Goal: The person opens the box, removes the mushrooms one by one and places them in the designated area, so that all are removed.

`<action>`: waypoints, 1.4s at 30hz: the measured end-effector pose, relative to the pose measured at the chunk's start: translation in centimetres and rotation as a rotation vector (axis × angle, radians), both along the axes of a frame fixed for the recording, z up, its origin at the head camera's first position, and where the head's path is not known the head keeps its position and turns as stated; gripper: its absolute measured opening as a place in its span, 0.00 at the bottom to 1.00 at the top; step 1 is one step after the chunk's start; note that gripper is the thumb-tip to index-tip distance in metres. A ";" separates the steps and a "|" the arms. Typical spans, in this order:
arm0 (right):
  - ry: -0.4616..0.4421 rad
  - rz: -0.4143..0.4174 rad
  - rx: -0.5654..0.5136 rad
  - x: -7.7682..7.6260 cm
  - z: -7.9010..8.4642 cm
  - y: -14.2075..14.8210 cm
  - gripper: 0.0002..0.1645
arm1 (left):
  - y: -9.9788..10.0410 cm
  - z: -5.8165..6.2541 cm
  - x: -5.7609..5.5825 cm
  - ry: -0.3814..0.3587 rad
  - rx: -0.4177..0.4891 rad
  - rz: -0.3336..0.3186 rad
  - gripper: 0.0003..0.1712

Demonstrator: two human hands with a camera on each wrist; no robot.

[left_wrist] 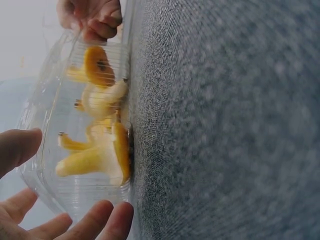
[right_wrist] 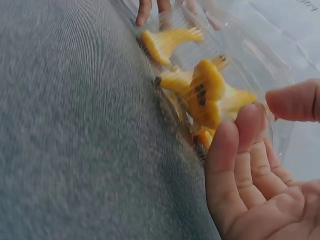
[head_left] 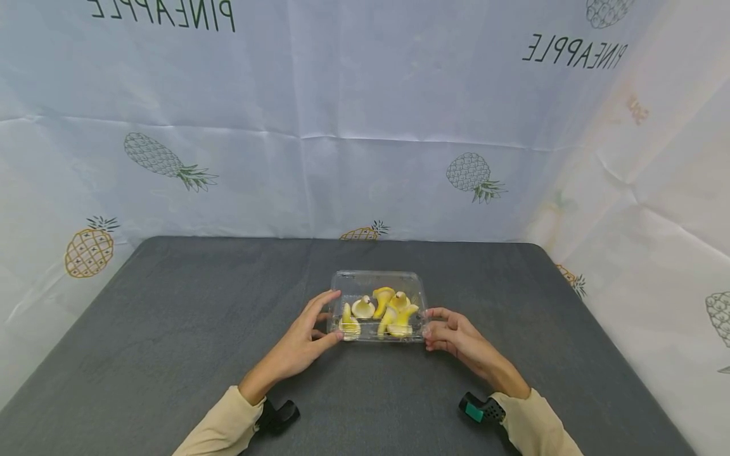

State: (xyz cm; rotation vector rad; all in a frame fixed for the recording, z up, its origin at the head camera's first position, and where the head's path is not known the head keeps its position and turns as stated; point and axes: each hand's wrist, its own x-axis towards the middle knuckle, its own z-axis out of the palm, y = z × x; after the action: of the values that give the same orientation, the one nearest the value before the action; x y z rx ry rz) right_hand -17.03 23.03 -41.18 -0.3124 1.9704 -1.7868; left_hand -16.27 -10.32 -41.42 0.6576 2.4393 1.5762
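Observation:
A clear plastic box (head_left: 376,276) stands on the grey table, holding several yellow mushrooms (head_left: 362,308) with pale stems or undersides. My left hand (head_left: 299,345) grips the box's left end, thumb toward the front corner and index finger farther back. In the left wrist view, its thumb and spread fingertips (left_wrist: 102,210) lie around that end. At the opposite end, my right hand (head_left: 462,342) holds the edge between thumb and bent fingers. The right wrist view shows yellow mushrooms (right_wrist: 205,90) through the plastic beside those fingers. Glare hides whether the lid is fastened.
The dark grey tabletop (head_left: 228,278) spreads around the box, with rounded far corners. Behind it hangs a pale curtain (head_left: 319,177) printed with pineapples. Black bands (head_left: 279,416) sit on both wrists, below beige sleeves (head_left: 228,421).

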 end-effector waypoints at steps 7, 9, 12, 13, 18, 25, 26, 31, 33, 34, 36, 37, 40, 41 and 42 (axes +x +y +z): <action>0.059 0.001 0.068 -0.2 0.0 0.1 0.34 | -0.1 -0.1 -0.1 0.009 -0.005 -0.005 0.41; 0.087 -0.019 0.114 -0.2 0.0 0.1 0.38 | -0.1 -0.1 -0.1 0.006 -0.006 -0.006 0.40; 0.121 -0.043 0.147 -0.1 -0.1 0.0 0.43 | -0.1 0.0 -0.1 0.000 -0.006 -0.010 0.41; 0.136 -0.042 0.146 -0.1 -0.1 0.0 0.44 | -0.1 0.0 -0.1 -0.001 -0.007 -0.012 0.41; 0.210 -0.004 0.090 -0.1 -0.4 -0.1 0.46 | -0.1 0.0 -0.1 0.003 -0.018 -0.018 0.41; 0.237 0.011 0.097 -0.1 -0.5 -0.3 0.43 | -0.1 0.0 0.0 -0.011 -0.027 0.005 0.44; 0.242 0.009 0.100 -0.1 -0.5 -0.3 0.43 | 0.0 0.0 0.0 -0.017 -0.027 0.012 0.46; 0.285 0.002 0.112 -0.1 -0.5 -0.4 0.43 | 0.1 0.0 0.0 -0.047 -0.043 0.051 0.49; 0.297 -0.002 0.109 -0.2 -0.5 -0.5 0.43 | 0.1 0.0 0.0 -0.056 -0.053 0.061 0.49; 0.301 -0.006 0.111 -0.1 -0.6 -0.5 0.42 | 0.1 0.0 0.0 -0.058 -0.055 0.066 0.49; 0.308 -0.018 0.114 -0.1 -0.6 -0.5 0.42 | 0.1 0.0 0.0 -0.063 -0.054 0.072 0.50; 0.311 -0.025 0.118 -0.1 -0.6 -0.6 0.42 | 0.1 0.0 0.0 -0.064 -0.053 0.072 0.50; 0.335 -0.055 0.153 0.0 -0.7 -0.9 0.43 | 0.1 0.0 0.0 -0.061 -0.048 0.068 0.50; 0.353 -0.069 0.180 0.0 -0.7 -1.0 0.43 | 0.1 0.0 -0.1 -0.057 -0.048 0.065 0.49; 0.371 -0.084 0.213 0.1 -0.8 -1.2 0.44 | 0.1 0.0 -0.1 -0.047 -0.049 0.062 0.48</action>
State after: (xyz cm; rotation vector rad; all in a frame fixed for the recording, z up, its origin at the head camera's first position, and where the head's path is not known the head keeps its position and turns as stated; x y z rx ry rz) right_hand -16.96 21.87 -41.96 -0.5284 2.4403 -1.6387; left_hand -16.35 -10.21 -41.42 0.5356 2.4781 1.5303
